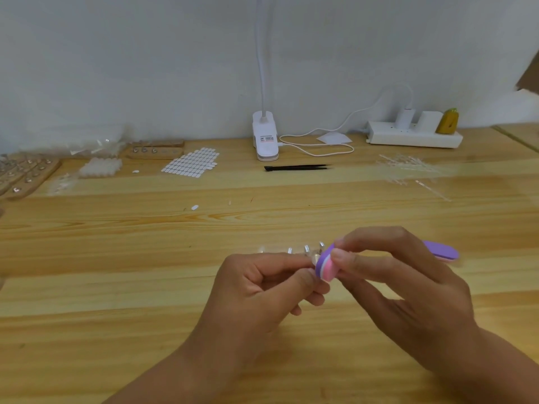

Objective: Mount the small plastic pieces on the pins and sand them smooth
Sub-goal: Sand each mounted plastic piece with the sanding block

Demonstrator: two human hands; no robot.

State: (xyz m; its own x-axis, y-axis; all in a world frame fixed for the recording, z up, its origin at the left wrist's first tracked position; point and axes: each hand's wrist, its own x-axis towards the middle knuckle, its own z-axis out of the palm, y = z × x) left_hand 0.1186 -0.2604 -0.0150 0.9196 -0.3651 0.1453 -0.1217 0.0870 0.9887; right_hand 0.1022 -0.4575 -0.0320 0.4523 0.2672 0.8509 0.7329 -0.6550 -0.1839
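My left hand (262, 290) pinches a pin with a small clear plastic piece (314, 259) on its tip, thumb and fingers curled round it. My right hand (399, 281) grips a purple and pink sanding block (326, 266), its near end touching the piece; its far end (442, 250) sticks out past my fingers. Behind my left fingers a few silver pins (306, 249) stand upright; what holds them is hidden. Both hands hover over the wooden table (145, 301).
Wooden pin boards (27, 174) lie at the far left, next to clear bags and a heap of white pieces (100, 167). A sheet of white oval stickers (191, 163), black tweezers (297, 168), a clip lamp (265, 135), a power strip (414, 135) and clear plastic sprues (408, 167) line the back.
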